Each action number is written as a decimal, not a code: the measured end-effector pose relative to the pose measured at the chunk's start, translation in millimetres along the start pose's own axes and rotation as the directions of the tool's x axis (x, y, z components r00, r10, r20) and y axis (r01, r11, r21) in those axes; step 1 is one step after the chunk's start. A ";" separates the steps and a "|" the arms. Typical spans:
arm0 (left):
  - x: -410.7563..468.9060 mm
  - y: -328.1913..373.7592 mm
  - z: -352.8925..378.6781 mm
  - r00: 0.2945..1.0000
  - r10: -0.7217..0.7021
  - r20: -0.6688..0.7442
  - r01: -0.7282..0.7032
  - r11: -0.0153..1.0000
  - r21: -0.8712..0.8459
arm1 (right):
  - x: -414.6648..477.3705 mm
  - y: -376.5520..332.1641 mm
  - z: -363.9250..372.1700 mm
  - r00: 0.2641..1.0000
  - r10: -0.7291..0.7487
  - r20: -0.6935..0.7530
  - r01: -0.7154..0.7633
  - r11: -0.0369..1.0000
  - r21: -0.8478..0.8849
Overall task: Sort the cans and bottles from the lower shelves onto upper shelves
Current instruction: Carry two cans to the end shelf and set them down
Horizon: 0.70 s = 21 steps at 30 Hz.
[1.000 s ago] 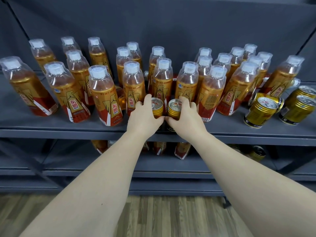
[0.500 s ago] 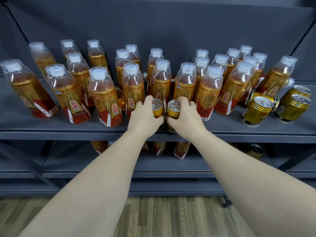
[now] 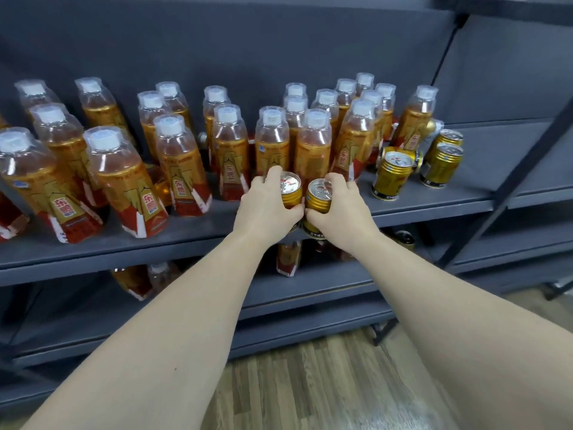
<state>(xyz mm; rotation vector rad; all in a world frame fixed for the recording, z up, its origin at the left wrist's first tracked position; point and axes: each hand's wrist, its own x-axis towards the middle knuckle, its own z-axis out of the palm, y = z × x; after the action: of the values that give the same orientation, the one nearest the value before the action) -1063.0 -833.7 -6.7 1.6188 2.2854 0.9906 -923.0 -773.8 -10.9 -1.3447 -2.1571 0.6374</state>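
My left hand (image 3: 266, 209) grips a gold can (image 3: 290, 189) and my right hand (image 3: 341, 209) grips a second gold can (image 3: 319, 197). Both cans stand side by side near the front of the upper grey shelf (image 3: 434, 200). Behind them stand several amber bottles with white caps (image 3: 229, 150). Several more gold cans (image 3: 390, 175) are at the shelf's right end, one of them lying on its side. On the lower shelf (image 3: 325, 280) I see a few bottles (image 3: 288, 256) and a can (image 3: 404, 238), partly hidden under the upper shelf.
The dark grey back panel (image 3: 279, 41) rises behind the bottles. A slanted frame bar (image 3: 508, 181) crosses at the right, with another shelf unit (image 3: 527, 243) beyond it. Wooden floor (image 3: 310, 383) lies below.
The view has shifted to the right and tilted, so the bottles now sit further left. Both hands keep hold of the two cans on the shelf.
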 end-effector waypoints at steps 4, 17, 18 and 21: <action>3.6 35.9 31.7 0.995 0.075 0.069 -0.074 0.997 -0.012 | -9.1 37.6 -33.5 0.994 0.097 -0.060 -0.098 0.995 -0.021; 16.1 169.1 146.7 0.936 0.231 0.266 -0.233 0.972 -0.025 | -37.4 174.2 -146.4 0.909 0.345 -0.235 -0.366 0.929 -0.051; 15.6 179.4 155.6 0.929 0.246 0.278 -0.248 0.968 -0.027 | -40.5 183.8 -154.2 0.900 0.357 -0.250 -0.379 0.924 -0.043; 12.2 211.6 181.5 0.907 0.289 0.307 -0.296 0.955 -0.023 | -50.9 211.7 -176.5 0.874 0.394 -0.283 -0.418 0.908 -0.028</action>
<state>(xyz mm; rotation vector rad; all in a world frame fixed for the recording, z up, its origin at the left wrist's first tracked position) -814.5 -707.1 -15.2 2.0082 1.8939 0.7020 -649.1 -715.0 -19.5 -1.8441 -1.7104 0.4771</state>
